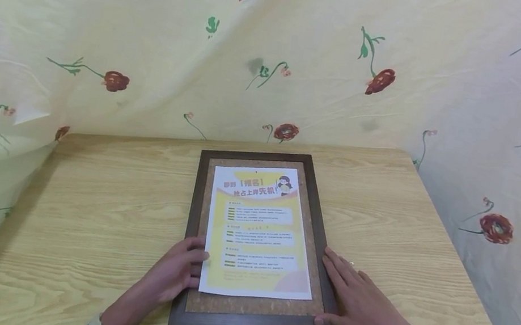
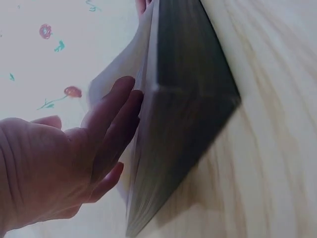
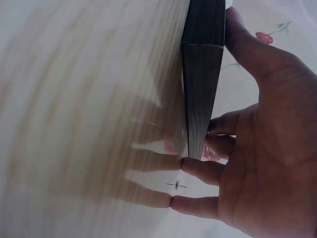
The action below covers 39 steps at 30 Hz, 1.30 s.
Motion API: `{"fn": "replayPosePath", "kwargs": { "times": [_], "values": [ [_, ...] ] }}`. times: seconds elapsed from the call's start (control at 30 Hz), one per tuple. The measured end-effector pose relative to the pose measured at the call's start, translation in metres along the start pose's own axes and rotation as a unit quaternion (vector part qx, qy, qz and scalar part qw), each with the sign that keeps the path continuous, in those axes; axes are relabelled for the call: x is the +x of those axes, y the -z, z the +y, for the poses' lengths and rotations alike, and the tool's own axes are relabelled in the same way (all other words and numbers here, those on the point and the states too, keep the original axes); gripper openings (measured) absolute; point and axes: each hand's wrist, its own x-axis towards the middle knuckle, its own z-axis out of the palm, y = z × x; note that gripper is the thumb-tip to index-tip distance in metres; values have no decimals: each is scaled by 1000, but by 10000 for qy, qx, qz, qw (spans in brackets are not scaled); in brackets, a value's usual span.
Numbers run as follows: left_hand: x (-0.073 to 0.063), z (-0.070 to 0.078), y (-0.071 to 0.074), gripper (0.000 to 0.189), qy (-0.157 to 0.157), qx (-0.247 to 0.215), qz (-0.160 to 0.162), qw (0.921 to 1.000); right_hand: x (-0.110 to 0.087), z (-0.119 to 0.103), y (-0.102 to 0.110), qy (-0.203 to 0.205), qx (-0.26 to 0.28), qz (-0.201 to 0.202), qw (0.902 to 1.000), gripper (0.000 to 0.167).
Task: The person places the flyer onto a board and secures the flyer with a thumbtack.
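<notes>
A yellow and white printed poster [image 1: 257, 242] lies on a cork board [image 1: 254, 308] with a dark wooden frame [image 1: 213, 324]. A small dark dot shows at the poster's top edge. My left hand [image 1: 176, 269] reaches over the frame's left side, its fingertips at the poster's lower left edge, some partly hidden there. In the left wrist view, the fingers [image 2: 116, 109] are extended toward the board's face. My right hand [image 1: 363, 306] rests at the frame's lower right corner, thumb on top. Its fingers [image 3: 200, 171] spread along the frame's outer side, two tips touching the table.
The board lies on a light wood-grain table [image 1: 118, 208]. Behind and on both sides hangs a cream cloth [image 1: 159, 25] with red flowers and green stems. A small dark star-like mark [image 3: 177, 185] shows on the table close to the right fingertips.
</notes>
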Motion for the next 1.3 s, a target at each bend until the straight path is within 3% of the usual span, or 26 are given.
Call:
{"fn": "replayPosePath", "kwargs": {
  "times": [0.53,0.73,0.9,1.07,1.2,1.3],
  "values": [
    [-28,7,20,53,-238,295,184,9991,1,1,-1,33,-32,-10,10000,112],
    [-39,14,25,56,-541,808,575,9936,1,0,0,33,7,-7,10000,111],
    [-45,16,28,57,-903,1498,908,9804,1,1,0,14,39,-36,10000,111],
    [-48,14,29,64,-854,2226,1046,9655,1,1,0,-64,61,-129,9999,112],
    [-52,10,29,70,-890,2997,1187,9424,2,1,0,-116,82,-184,9997,113],
    [-51,5,29,77,-1066,3582,1298,9184,2,2,0,-111,89,-174,9997,113]
  ]
}}
